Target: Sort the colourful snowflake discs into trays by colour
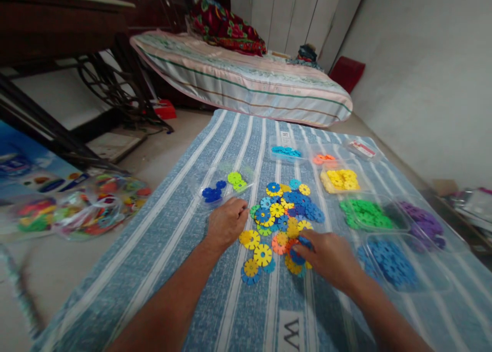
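Note:
A loose pile of notched plastic discs [277, 210], mostly yellow and blue with a few orange and green ones, lies on the striped cloth. At the pile's left edge is my left hand [227, 221], its fingers curled closed; whatever they hold is hidden. My right hand [326, 254] reaches into the pile's right side, thumb and fingers closed around a blue disc [306, 243]. Just beyond my left hand, a clear tray holds dark blue discs [211, 193] and lime discs [236, 181].
To the right stand clear boxes of yellow discs [340, 180], green discs [367, 213], purple discs [422, 220] and blue discs [395, 262]. Farther back are light blue discs [286, 151] and orange discs [324, 159]. A bed [246, 88] stands beyond; filled plastic bags [88, 211] lie left.

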Demonstrator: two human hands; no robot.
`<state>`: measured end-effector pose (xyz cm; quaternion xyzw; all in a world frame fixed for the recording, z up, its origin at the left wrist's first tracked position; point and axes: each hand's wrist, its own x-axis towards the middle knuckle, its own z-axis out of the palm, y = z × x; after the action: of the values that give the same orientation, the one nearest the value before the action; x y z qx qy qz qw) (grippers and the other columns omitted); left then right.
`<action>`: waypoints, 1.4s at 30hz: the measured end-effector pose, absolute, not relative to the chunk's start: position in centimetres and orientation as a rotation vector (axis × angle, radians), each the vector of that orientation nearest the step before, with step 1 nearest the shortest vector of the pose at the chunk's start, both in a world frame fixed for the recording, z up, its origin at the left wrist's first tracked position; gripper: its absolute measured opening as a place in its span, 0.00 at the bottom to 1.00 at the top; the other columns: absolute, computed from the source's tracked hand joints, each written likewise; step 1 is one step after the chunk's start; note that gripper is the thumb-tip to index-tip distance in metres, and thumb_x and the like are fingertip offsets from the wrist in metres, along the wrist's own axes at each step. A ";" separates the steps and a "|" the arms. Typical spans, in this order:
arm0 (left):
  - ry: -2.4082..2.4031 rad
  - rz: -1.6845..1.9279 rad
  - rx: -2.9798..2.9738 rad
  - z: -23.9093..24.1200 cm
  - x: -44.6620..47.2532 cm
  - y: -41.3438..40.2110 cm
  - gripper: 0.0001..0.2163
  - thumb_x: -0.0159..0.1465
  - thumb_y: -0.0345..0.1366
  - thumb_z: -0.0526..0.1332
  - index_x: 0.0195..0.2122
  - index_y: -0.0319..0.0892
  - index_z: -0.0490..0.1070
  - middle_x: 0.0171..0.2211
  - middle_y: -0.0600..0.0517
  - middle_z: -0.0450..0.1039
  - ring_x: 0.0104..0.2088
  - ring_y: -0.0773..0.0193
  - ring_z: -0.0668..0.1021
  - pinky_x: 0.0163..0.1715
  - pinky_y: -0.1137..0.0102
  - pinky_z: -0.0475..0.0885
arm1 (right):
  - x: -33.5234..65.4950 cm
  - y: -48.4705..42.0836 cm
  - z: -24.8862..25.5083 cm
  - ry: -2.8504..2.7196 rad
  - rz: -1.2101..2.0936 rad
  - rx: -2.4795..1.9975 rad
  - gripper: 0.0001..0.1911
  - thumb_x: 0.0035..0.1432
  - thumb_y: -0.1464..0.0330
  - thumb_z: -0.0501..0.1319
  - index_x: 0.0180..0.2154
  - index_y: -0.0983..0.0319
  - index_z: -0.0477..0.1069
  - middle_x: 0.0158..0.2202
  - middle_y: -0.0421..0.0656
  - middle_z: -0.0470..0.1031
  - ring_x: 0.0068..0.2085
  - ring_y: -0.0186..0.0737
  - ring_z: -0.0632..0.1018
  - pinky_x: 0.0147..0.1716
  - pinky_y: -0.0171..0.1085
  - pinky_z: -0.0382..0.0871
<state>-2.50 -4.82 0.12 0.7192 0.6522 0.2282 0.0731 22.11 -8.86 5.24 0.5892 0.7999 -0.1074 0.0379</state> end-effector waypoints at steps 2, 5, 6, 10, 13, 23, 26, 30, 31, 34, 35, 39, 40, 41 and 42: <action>1.956 0.691 2.158 0.1 -2.5 -4.8 0.07 0.60 0.35 0.54 0.33 0.42 0.70 0.31 0.52 0.73 0.31 0.66 0.73 0.30 0.72 0.62 | 21.3 -9.8 5.0 2.391 -0.286 1.800 0.15 0.59 0.57 0.53 0.41 0.55 0.72 0.30 0.44 0.79 0.32 0.45 0.79 0.25 0.34 0.57; 1.951 0.702 2.156 0.1 -2.5 -4.8 0.07 0.60 0.35 0.54 0.33 0.42 0.70 0.31 0.52 0.73 0.31 0.66 0.73 0.31 0.72 0.63 | 21.2 -10.4 4.8 2.347 -0.310 1.809 0.15 0.59 0.59 0.54 0.44 0.56 0.71 0.30 0.44 0.79 0.33 0.46 0.79 0.25 0.35 0.57; 1.949 0.702 2.156 0.1 -2.5 -4.8 0.07 0.60 0.35 0.54 0.33 0.42 0.70 0.32 0.52 0.73 0.31 0.66 0.73 0.31 0.72 0.63 | 21.5 -10.5 4.7 2.336 -0.328 1.817 0.14 0.59 0.59 0.54 0.44 0.55 0.70 0.31 0.43 0.79 0.33 0.46 0.79 0.25 0.35 0.57; 1.948 0.695 2.153 0.1 -2.5 -4.8 0.07 0.60 0.35 0.54 0.33 0.43 0.70 0.32 0.52 0.73 0.31 0.66 0.73 0.31 0.72 0.63 | 22.8 -10.9 4.6 2.273 -0.320 1.844 0.15 0.59 0.59 0.54 0.45 0.55 0.70 0.30 0.43 0.79 0.33 0.47 0.79 0.25 0.35 0.58; 1.960 0.684 2.154 0.2 -2.4 -4.8 0.07 0.60 0.35 0.54 0.33 0.43 0.71 0.32 0.52 0.73 0.31 0.66 0.73 0.31 0.72 0.62 | 23.0 -10.9 4.8 2.266 -0.307 1.855 0.17 0.59 0.57 0.53 0.46 0.55 0.70 0.30 0.43 0.79 0.34 0.48 0.79 0.25 0.35 0.58; 1.959 0.683 2.143 0.3 -2.4 -4.8 0.07 0.60 0.35 0.54 0.33 0.43 0.70 0.32 0.53 0.73 0.31 0.66 0.73 0.31 0.73 0.63 | 20.7 -10.6 5.0 2.322 -0.255 1.816 0.16 0.59 0.57 0.54 0.45 0.57 0.70 0.30 0.44 0.79 0.32 0.46 0.79 0.24 0.34 0.57; 1.962 0.673 2.141 0.3 -2.4 -4.8 0.07 0.60 0.36 0.54 0.33 0.43 0.70 0.32 0.52 0.73 0.31 0.66 0.73 0.31 0.72 0.63 | 21.6 -11.2 5.1 2.396 -0.318 1.737 0.15 0.60 0.58 0.53 0.46 0.54 0.69 0.30 0.42 0.79 0.32 0.44 0.79 0.25 0.33 0.57; 1.963 0.660 2.156 0.5 -2.4 -4.9 0.07 0.60 0.36 0.53 0.33 0.43 0.70 0.33 0.52 0.74 0.32 0.66 0.74 0.31 0.72 0.63 | 22.9 -12.2 5.1 2.460 -0.384 1.517 0.17 0.56 0.65 0.57 0.49 0.52 0.67 0.34 0.41 0.79 0.35 0.44 0.79 0.27 0.33 0.60; 1.965 0.657 2.158 0.5 -2.4 -4.9 0.07 0.60 0.36 0.53 0.33 0.43 0.70 0.33 0.52 0.74 0.32 0.65 0.74 0.31 0.72 0.63 | 23.1 -12.4 5.0 2.461 -0.382 1.497 0.18 0.56 0.66 0.57 0.49 0.52 0.67 0.34 0.42 0.79 0.35 0.44 0.79 0.28 0.33 0.61; 1.971 0.659 2.158 0.4 -2.4 -4.9 0.07 0.60 0.36 0.53 0.33 0.43 0.70 0.32 0.52 0.74 0.32 0.65 0.74 0.31 0.72 0.63 | 23.2 -12.6 4.7 2.472 -0.357 1.489 0.18 0.57 0.68 0.56 0.50 0.53 0.66 0.36 0.42 0.79 0.35 0.43 0.79 0.27 0.33 0.62; 1.968 0.664 2.160 0.4 -2.4 -4.9 0.07 0.60 0.36 0.53 0.33 0.43 0.70 0.32 0.52 0.74 0.32 0.65 0.74 0.31 0.72 0.63 | 23.1 -12.6 4.6 2.474 -0.341 1.491 0.18 0.57 0.69 0.55 0.50 0.53 0.66 0.36 0.42 0.79 0.34 0.42 0.79 0.27 0.33 0.62; 1.959 0.672 2.162 0.3 -2.4 -4.8 0.07 0.60 0.36 0.53 0.33 0.43 0.70 0.32 0.52 0.73 0.32 0.65 0.73 0.31 0.72 0.63 | 22.8 -12.7 4.5 2.469 -0.309 1.473 0.13 0.59 0.69 0.54 0.45 0.55 0.69 0.33 0.41 0.79 0.33 0.42 0.79 0.26 0.32 0.61; 1.959 0.671 2.159 0.3 -2.4 -4.8 0.07 0.60 0.36 0.53 0.33 0.43 0.70 0.32 0.52 0.73 0.32 0.65 0.73 0.31 0.72 0.63 | 22.8 -12.8 4.5 2.465 -0.311 1.474 0.12 0.58 0.69 0.54 0.45 0.56 0.69 0.32 0.41 0.79 0.33 0.42 0.79 0.26 0.33 0.61; 1.958 0.671 2.156 0.3 -2.4 -4.8 0.07 0.60 0.35 0.54 0.33 0.43 0.70 0.32 0.52 0.73 0.32 0.65 0.73 0.31 0.72 0.63 | 22.8 -12.8 4.5 2.459 -0.315 1.485 0.13 0.58 0.68 0.55 0.45 0.57 0.68 0.32 0.41 0.79 0.33 0.43 0.79 0.26 0.33 0.61; 1.956 0.674 2.153 0.3 -2.4 -4.8 0.07 0.60 0.35 0.54 0.33 0.43 0.70 0.32 0.52 0.73 0.32 0.65 0.73 0.31 0.72 0.63 | 22.8 -12.8 4.5 2.450 -0.318 1.501 0.13 0.58 0.68 0.56 0.45 0.58 0.68 0.32 0.42 0.79 0.33 0.43 0.79 0.26 0.34 0.61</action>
<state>-2.41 -4.79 0.31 0.7189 0.6532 0.2249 0.0777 22.75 -12.82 4.52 0.5151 0.8409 -0.1092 0.1251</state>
